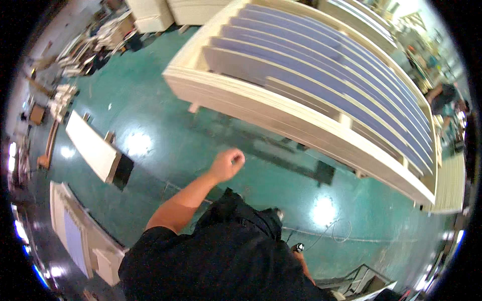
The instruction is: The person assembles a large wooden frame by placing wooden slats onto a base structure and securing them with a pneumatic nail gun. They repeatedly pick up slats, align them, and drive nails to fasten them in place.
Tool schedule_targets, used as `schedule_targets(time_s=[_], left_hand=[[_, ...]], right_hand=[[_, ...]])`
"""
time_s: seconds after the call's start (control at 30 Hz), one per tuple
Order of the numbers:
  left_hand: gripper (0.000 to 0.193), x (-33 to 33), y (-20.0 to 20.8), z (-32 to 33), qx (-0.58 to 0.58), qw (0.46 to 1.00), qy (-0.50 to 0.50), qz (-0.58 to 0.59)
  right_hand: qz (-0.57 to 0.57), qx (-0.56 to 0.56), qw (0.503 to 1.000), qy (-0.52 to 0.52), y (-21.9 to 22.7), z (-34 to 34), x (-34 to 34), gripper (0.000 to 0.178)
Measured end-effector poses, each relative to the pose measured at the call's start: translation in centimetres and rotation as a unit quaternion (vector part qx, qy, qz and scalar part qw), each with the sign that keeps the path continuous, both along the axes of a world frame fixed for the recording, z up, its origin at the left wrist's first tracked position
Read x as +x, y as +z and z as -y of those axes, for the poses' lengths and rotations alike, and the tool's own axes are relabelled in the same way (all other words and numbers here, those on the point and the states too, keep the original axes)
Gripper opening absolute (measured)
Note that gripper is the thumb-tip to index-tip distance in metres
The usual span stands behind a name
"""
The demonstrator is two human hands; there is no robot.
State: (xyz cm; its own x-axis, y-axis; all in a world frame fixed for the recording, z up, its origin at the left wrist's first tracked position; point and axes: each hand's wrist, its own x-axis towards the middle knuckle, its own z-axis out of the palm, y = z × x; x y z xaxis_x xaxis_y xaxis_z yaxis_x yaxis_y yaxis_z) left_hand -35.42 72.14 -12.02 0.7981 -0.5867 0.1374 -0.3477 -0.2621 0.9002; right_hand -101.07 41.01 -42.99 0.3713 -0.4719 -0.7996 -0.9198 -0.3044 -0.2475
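Observation:
My left hand (228, 164) hangs over the green floor in front of me, fingers curled into a loose ring with nothing seen inside. Beyond it stands a long pale wooden frame (301, 123), raised off the floor. Several upright purple-grey panels (281, 55) with light edges stand in rows inside it. Low on my right side, my right hand (298, 256) is closed around a small dark tool with a round silver-and-black end (299, 247). Most of that tool and of the hand is hidden by my body. A thin hose (341, 232) loops on the floor near it.
To the left a white board (93, 145) lies on blocks, with wooden panels (75, 226) nearer. Scrap wood (105, 37) is piled at the far left. A dark metal frame (366, 281) stands at lower right. Another person (444, 95) is at the far right.

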Motion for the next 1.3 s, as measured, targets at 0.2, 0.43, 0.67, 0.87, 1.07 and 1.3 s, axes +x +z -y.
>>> schedule_targets(time_s=[0.2, 0.43, 0.67, 0.87, 1.07, 1.3], left_hand=[[0.062, 24.4, 9.0, -14.2, 0.104, 0.949, 0.185, 0.232], [0.099, 36.6, 13.2, -19.4, 0.258, 0.947, -0.036, 0.189], [0.083, 40.4, 10.0, -18.7, 0.263, 0.930, -0.163, 0.197], [0.083, 43.2, 8.6, -19.0, 0.238, 0.913, -0.257, 0.209], [0.083, 46.0, 10.2, -18.4, 0.192, 0.882, -0.345, 0.259], [0.084, 51.8, 16.0, -12.8, 0.056, 0.661, -0.573, 0.481]], right_hand=[[0.110, 0.144, 0.983, -0.020, -0.5, -3.1, 21.4, 0.024], [0.044, 0.203, 0.978, 0.017, -3.2, -9.5, 39.9, 0.020], [0.010, 0.211, 0.977, 0.015, 0.8, -16.7, 56.5, 0.030], [0.023, 0.097, 0.989, -0.107, 6.6, -23.3, 68.1, 0.031], [0.065, 0.048, 0.987, -0.139, 9.3, -33.5, 70.9, 0.040], [-0.042, 0.068, 0.986, -0.147, 3.0, -48.4, 66.2, 0.039]])
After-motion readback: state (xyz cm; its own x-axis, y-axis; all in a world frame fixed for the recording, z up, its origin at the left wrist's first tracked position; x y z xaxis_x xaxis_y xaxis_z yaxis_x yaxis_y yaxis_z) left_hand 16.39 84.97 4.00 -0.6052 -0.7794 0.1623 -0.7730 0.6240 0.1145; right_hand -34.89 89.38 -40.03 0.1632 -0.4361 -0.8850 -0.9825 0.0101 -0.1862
